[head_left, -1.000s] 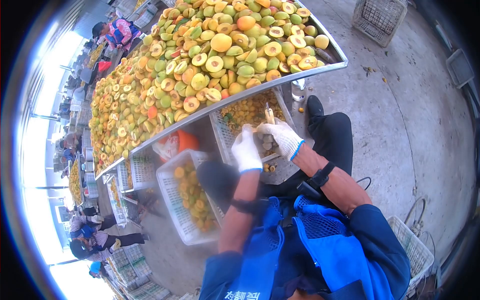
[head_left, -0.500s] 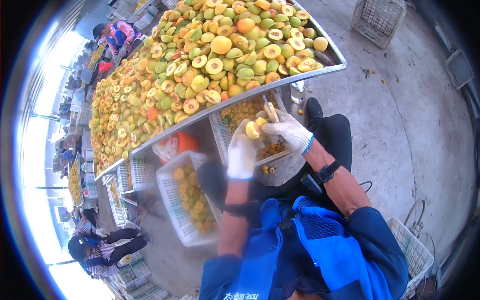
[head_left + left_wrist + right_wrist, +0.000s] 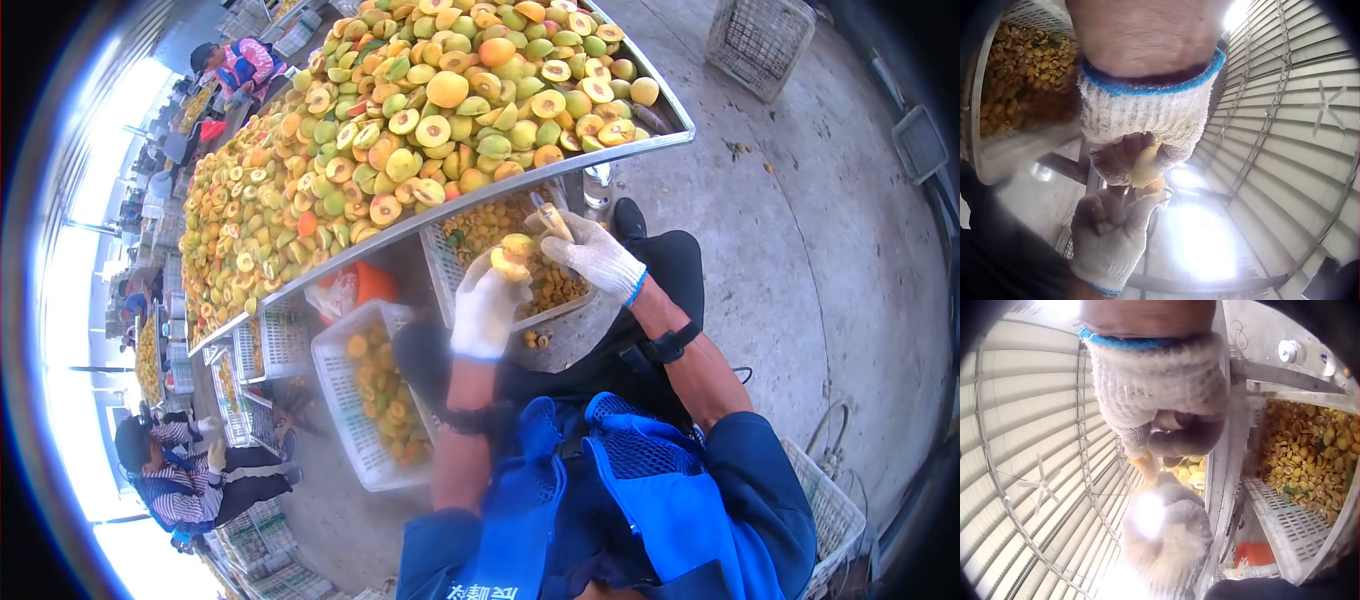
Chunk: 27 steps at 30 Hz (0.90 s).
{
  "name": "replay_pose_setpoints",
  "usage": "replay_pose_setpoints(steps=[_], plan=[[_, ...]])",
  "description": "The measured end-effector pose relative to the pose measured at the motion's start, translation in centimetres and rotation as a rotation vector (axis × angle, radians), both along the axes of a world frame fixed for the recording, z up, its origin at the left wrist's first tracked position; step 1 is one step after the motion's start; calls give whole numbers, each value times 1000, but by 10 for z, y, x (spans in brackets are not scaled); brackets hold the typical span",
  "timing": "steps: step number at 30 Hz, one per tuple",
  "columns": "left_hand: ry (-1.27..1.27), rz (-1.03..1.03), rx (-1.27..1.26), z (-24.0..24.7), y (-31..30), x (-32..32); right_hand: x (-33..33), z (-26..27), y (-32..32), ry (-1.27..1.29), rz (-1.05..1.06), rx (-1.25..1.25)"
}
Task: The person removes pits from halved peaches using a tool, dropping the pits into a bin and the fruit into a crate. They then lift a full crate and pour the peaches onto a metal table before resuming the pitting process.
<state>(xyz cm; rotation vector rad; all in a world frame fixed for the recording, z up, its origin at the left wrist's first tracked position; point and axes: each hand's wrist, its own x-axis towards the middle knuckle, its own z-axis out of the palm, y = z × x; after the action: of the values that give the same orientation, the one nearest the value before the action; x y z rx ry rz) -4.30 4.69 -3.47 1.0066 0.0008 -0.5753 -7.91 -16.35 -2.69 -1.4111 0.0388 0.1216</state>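
In the head view the gloved left hand (image 3: 487, 312) holds a cut yellow fruit (image 3: 513, 258), its halves parted, between thumb and fingers. Close beside it, the gloved right hand (image 3: 597, 258) grips a small tool with a wooden handle (image 3: 554, 221), the metal tip pointing up and away. Whether the right fingertips touch the fruit cannot be told. Both hands are above a white crate (image 3: 445, 265) of small brownish-yellow pieces. In the left wrist view, yellow flesh (image 3: 1145, 167) shows at the left hand's fingers.
A metal-edged table (image 3: 600, 154) heaped with cut fruit slopes across the top. A white crate of fruit halves (image 3: 341, 400) stands left of the knees, near an orange bucket (image 3: 375, 283). A can (image 3: 597, 186) stands by the foot. Other people sit at the far left.
Since a second ago, the fruit has come into view in the left hand, and its halves have parted. The right hand has moved right and slightly up with the tool, away from the left hand.
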Motion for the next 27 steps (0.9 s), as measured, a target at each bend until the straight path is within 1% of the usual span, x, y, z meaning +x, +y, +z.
replay_pose_setpoints(steps=[1, 2, 3, 4, 5, 6, 7, 8, 9, 10, 12, 15, 19, 21, 25, 27], plan=[[-1, 3, -1, -3, 2, 3, 0, -5, -1, -36, -38, -68], [57, 2, -68, -7, 5, 6, -1, -6, -2, -71, -76, -135], [116, 1, -134, -11, 8, 9, -5, -8, -3, -70, -74, -135], [118, 2, -134, -16, 10, 9, -11, -10, -2, -101, -78, -196], [214, 12, -230, -18, 12, 8, -16, -7, -1, -132, -84, -256], [310, 22, -326, -20, 12, 9, -19, -3, -1, -131, -85, -257], [312, 21, -325, -22, 12, 9, -22, 3, -3, -150, -13, -385], [364, 0, -395, -22, 12, 10, -25, 7, -3, -168, 58, -513], [416, -21, -464, -22, 12, 10, -25, 1, 0, -217, 44, -553], [416, -23, -464, -23, 11, 9, -25, -1, 1, -216, 42, -553], [432, 7, -446, -17, 8, 5, -26, -4, 4, -289, -3, -634], [428, -26, -483, -14, 7, 1, -25, -8, 5, -314, -14, -647], [438, -37, -447, -18, 5, -1, -25, -12, 6, -348, -26, -631], [491, -48, -481, -16, 4, -3, -26, -11, 6, -346, -26, -646], [483, -92, -527, -14, 3, -6, -26, -10, 4, -359, -24, -669], [378, -81, -460, -9, 2, -10, -26, -13, 3, -349, -6, -649]])
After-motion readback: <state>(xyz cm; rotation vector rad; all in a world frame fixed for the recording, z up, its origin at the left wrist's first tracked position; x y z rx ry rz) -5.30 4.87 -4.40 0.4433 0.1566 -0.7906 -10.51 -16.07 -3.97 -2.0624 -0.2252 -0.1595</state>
